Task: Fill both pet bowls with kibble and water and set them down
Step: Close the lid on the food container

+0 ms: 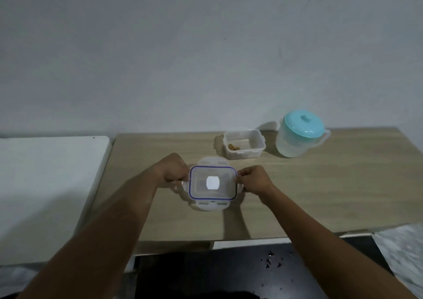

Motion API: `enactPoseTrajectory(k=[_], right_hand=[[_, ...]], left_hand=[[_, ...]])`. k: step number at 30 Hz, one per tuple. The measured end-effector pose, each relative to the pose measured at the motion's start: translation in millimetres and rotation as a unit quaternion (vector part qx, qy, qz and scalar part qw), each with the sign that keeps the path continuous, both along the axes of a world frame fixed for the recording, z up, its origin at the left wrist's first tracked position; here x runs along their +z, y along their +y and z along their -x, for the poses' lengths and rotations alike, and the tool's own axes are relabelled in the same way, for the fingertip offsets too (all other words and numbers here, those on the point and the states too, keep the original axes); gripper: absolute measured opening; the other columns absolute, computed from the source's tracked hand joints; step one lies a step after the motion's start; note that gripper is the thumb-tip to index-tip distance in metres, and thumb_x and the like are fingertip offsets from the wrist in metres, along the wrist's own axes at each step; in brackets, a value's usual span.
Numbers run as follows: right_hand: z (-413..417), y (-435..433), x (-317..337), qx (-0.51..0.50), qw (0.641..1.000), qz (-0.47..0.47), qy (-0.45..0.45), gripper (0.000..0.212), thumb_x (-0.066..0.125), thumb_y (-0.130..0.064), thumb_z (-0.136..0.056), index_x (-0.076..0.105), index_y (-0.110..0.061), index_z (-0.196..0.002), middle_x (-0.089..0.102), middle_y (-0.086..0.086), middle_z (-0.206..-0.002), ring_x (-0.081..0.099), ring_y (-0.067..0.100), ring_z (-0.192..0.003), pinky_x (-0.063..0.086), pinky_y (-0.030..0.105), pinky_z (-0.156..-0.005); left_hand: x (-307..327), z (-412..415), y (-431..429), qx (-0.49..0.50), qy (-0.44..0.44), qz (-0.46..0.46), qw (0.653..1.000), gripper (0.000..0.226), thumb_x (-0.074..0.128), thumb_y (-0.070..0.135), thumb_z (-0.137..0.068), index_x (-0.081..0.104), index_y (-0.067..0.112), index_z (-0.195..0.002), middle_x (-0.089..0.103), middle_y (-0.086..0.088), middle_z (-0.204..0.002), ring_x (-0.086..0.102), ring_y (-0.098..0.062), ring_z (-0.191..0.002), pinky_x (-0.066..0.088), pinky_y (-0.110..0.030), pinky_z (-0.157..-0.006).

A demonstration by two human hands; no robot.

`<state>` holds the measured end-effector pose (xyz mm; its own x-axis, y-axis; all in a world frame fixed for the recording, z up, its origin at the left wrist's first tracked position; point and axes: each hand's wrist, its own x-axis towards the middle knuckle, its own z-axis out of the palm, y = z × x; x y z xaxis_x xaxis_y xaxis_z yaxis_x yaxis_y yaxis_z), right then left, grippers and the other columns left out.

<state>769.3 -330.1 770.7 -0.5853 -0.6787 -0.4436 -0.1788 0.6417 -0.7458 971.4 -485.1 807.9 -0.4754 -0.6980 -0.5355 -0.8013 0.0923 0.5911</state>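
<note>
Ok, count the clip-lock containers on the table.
2. One lidded container at the front, held between left hand and right hand; one open container behind it, beside the jug.

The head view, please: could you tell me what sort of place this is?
Probably a plain room at home: a wooden table against a bare wall, with a lidded pitcher and food tubs.

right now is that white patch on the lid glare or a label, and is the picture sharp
Head view: the white patch in the middle of the lid could be glare or a label; I cannot tell. Left hand and right hand hold its side clips. The frame is dim and soft, the table edges bowed by the wide lens.
</note>
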Motion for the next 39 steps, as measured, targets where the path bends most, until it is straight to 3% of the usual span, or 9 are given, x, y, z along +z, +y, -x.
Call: enactPoseTrajectory(k=[4, 7, 10, 14, 18, 22, 28, 34, 39], right_hand=[[43, -2, 35, -0.056, 0.990, 0.127, 0.011, 0.022, 0.076, -0.002, -0.085, 0.072, -0.019, -0.071, 0.064, -0.001, -0.067, 0.057, 0.017, -0.070, 0.051, 0.036, -0.070], [69, -4, 49, -0.108, 0.967, 0.224, 0.054, 0.007, 0.077, -0.010, -0.088, 0.077, -0.017, -0.091, 0.062, -0.009, -0.070, 0.055, 0.007, -0.065, 0.045, 0.022, -0.064], [86, -9, 47, -0.161, 0.944, 0.285, 0.026, 0.013, 0.070, -0.011, -0.095, 0.075, -0.012, -0.106, 0.062, 0.001, -0.076, 0.058, 0.011, -0.060, 0.053, 0.025, -0.057], [105, -14, 30, -0.170, 0.930, 0.325, 0.016, 0.018, 0.068, -0.001, -0.094, 0.077, -0.015, -0.103, 0.072, 0.005, -0.092, 0.072, 0.011, -0.076, 0.063, 0.031, -0.080], [109, -21, 11, -0.136, 0.938, 0.304, 0.094, 0.030, 0.066, 0.008, -0.089, 0.076, -0.015, -0.107, 0.069, 0.008, -0.114, 0.070, 0.018, -0.102, 0.056, 0.038, -0.099], [106, -26, -6, -0.067, 0.959, 0.235, 0.145, 0.042, 0.055, 0.015, -0.084, 0.073, -0.001, -0.118, 0.057, 0.014, -0.137, 0.058, 0.023, -0.120, 0.042, 0.021, -0.102], [112, -37, -28, -0.066, 0.974, 0.206, 0.070, 0.037, 0.059, -0.009, -0.099, 0.063, -0.003, -0.135, 0.051, 0.019, -0.145, 0.054, 0.033, -0.132, 0.046, 0.046, -0.111], [116, -27, -19, -0.067, 0.980, 0.183, 0.028, 0.055, 0.070, -0.012, -0.094, 0.054, -0.006, -0.146, 0.065, 0.009, -0.134, 0.063, 0.021, -0.117, 0.043, 0.022, -0.092], [94, 21, -36, -0.078, 0.980, 0.182, -0.022, 0.053, 0.078, -0.025, -0.087, 0.066, -0.019, -0.138, 0.071, -0.003, -0.132, 0.071, 0.015, -0.109, 0.055, 0.046, -0.102]], left_hand=[[22, 37, -11, 0.023, 0.136, 0.020, 0.990, 0.017, 0.071, -0.001, -0.082, 0.079, 0.012, -0.089, 0.068, -0.005, -0.069, 0.057, -0.010, -0.057, 0.045, -0.017, -0.049], [33, 70, -16, 0.074, 0.250, 0.032, 0.965, 0.014, 0.073, 0.003, -0.085, 0.078, 0.014, -0.091, 0.074, -0.009, -0.090, 0.067, -0.019, -0.082, 0.059, -0.034, -0.075], [39, 101, -10, 0.125, 0.323, -0.018, 0.938, 0.015, 0.067, -0.001, -0.088, 0.076, 0.011, -0.089, 0.073, -0.012, -0.095, 0.072, -0.027, -0.088, 0.061, -0.034, -0.079], [23, 124, -3, 0.223, 0.372, -0.073, 0.898, 0.024, 0.058, -0.012, -0.087, 0.074, 0.005, -0.087, 0.072, -0.016, -0.093, 0.070, -0.025, -0.092, 0.056, -0.034, -0.091], [-1, 144, -2, 0.340, 0.405, -0.101, 0.843, 0.025, 0.061, -0.008, -0.086, 0.068, -0.003, -0.109, 0.069, -0.019, -0.106, 0.067, -0.024, -0.099, 0.054, -0.031, -0.092], [-34, 166, 4, 0.346, 0.330, 0.007, 0.878, 0.040, 0.073, -0.005, -0.080, 0.066, -0.004, -0.119, 0.070, -0.014, -0.110, 0.064, -0.018, -0.092, 0.054, -0.030, -0.088], [-47, 181, 11, 0.339, 0.272, 0.076, 0.897, 0.051, 0.072, -0.005, -0.080, 0.061, 0.001, -0.130, 0.063, -0.010, -0.132, 0.063, -0.024, -0.116, 0.050, -0.037, -0.102], [-44, 160, 20, 0.329, 0.257, 0.062, 0.907, 0.058, 0.079, 0.001, -0.075, 0.061, 0.003, -0.130, 0.063, -0.011, -0.132, 0.062, -0.022, -0.113, 0.052, -0.042, -0.099], [-50, 119, 63, 0.328, 0.307, 0.003, 0.893, 0.054, 0.079, -0.002, -0.076, 0.063, 0.004, -0.128, 0.068, -0.005, -0.116, 0.067, -0.021, -0.097, 0.059, -0.043, -0.084]])
